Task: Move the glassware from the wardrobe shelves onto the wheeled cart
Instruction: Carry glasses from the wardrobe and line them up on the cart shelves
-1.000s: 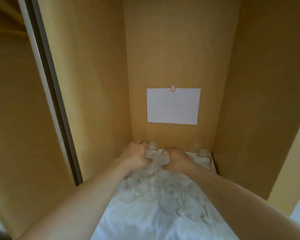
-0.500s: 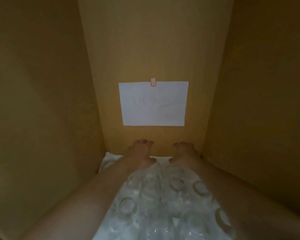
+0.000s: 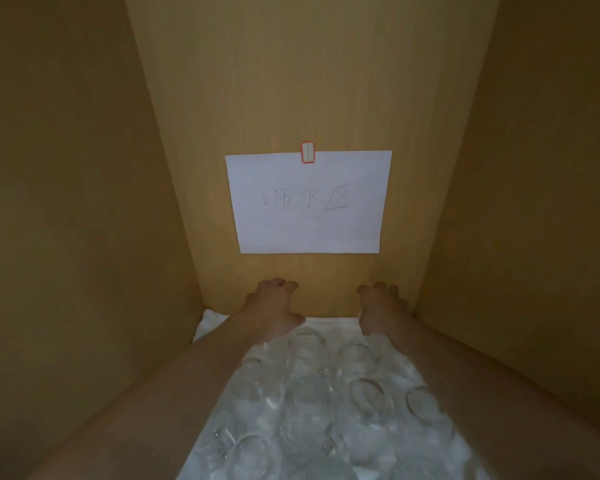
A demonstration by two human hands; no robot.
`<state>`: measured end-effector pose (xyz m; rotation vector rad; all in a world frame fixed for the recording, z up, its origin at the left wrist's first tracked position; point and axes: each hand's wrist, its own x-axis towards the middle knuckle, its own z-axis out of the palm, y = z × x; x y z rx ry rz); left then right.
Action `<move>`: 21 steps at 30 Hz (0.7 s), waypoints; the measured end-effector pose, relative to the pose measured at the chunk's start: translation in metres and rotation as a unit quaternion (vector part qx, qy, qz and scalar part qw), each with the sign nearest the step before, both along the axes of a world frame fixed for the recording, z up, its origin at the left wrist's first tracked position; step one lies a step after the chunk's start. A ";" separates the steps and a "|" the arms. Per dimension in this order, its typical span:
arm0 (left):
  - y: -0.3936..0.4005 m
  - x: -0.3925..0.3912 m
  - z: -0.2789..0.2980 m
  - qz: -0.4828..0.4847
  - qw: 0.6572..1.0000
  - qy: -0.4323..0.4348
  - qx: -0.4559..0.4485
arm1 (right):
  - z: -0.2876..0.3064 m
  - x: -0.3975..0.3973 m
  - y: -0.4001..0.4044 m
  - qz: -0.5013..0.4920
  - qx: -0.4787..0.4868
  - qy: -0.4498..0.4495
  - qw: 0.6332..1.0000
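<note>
Several clear drinking glasses (image 3: 329, 403) stand close together on a white cloth (image 3: 212, 323) that covers the wardrobe shelf. Both my arms reach over them to the back row. My left hand (image 3: 271, 306) is at the back left, with its fingers curled downward near the rear panel and its thumb pointing inward above a glass (image 3: 305, 341). My right hand (image 3: 378, 306) is at the back right in the same clawed pose, just beyond another glass (image 3: 357, 355). Whatever lies under either palm is hidden.
Wooden side walls (image 3: 84, 237) close in the shelf on the left and right. A white paper sheet (image 3: 309, 202) with handwriting is taped to the rear panel above my hands. The cart is out of view.
My view has moved deeper into the wardrobe and the door frame has left the picture. Both hands have moved from the middle glasses to the back row and spread apart.
</note>
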<state>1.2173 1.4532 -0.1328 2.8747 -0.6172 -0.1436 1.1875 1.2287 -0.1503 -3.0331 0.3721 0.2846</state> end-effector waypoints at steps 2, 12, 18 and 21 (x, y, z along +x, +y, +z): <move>0.001 0.005 -0.001 0.001 1.000 0.007 0.002 | -0.004 0.004 0.001 0.026 -0.021 -0.016 0.999; 0.072 0.016 0.013 0.077 0.995 0.053 -0.038 | -0.005 0.006 0.044 0.082 0.012 -0.101 0.991; 0.113 0.009 -0.001 0.122 0.974 0.142 -0.125 | -0.006 0.005 0.075 0.127 -0.008 -0.134 0.983; 0.121 0.005 -0.011 0.116 0.971 0.180 -0.109 | -0.009 0.008 0.080 0.129 -0.016 -0.152 0.980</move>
